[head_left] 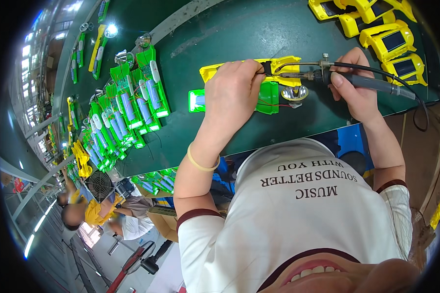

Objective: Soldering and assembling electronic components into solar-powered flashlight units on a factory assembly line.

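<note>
My right hand [356, 93] grips the dark handle of a soldering iron [379, 83]. Its metal tip and a thin curved guide tube [298, 64] point left into a yellow plastic casing [212, 72]. My left hand [235, 85] is closed over that casing, its fingertips pinched beside a small black part [267, 68]; what they hold is hidden. Just below the yellow casing lies a green casing [268, 100] with a blue-white battery cell, partly under my left hand. A round silver reflector [295, 94] with red wire sits at its right end.
Several green casings [146, 97] with batteries, wires and reflectors crowd the left of the green table [220, 39]. Yellow casings with dark panels [393, 41] are piled at the far right. A black cable [418, 110] trails from the iron. People [100, 210] work at lower left.
</note>
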A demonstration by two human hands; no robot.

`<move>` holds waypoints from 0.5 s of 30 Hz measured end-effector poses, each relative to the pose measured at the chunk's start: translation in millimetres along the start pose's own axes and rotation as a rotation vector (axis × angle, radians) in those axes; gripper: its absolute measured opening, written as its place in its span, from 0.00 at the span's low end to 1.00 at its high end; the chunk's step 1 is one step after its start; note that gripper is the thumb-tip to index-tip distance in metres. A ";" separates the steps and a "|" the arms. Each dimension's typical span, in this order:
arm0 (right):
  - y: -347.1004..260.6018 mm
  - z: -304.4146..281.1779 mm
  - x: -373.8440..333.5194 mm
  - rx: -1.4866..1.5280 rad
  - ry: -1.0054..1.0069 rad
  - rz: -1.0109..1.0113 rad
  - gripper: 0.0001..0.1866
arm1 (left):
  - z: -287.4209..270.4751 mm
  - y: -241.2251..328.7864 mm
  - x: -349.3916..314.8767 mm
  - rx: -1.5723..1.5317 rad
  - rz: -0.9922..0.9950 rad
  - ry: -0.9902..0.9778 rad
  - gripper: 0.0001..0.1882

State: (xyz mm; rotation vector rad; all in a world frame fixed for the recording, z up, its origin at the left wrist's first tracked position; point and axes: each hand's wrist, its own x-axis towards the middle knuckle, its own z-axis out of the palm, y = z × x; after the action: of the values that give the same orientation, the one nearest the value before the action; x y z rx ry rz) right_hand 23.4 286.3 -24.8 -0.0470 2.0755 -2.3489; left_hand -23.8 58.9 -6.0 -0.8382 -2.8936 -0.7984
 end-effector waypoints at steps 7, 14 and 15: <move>3.2 -5.5 10.1 -0.114 -0.079 0.003 0.12 | 4.2 -0.4 1.7 0.060 0.021 0.000 0.03; 3.4 -8.9 16.0 -0.097 -0.119 0.006 0.12 | 6.8 5.6 4.2 0.092 -0.014 -0.010 0.04; 4.2 -10.1 16.8 -0.094 -0.137 0.012 0.12 | 7.5 6.3 4.7 0.105 -0.010 0.001 0.04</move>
State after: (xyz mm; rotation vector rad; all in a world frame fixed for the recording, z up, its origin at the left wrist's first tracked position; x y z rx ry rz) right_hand 6.3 295.4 -29.9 -0.1898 2.1133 -2.1726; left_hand -23.7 69.4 -8.9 -0.8135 -2.9118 -0.6404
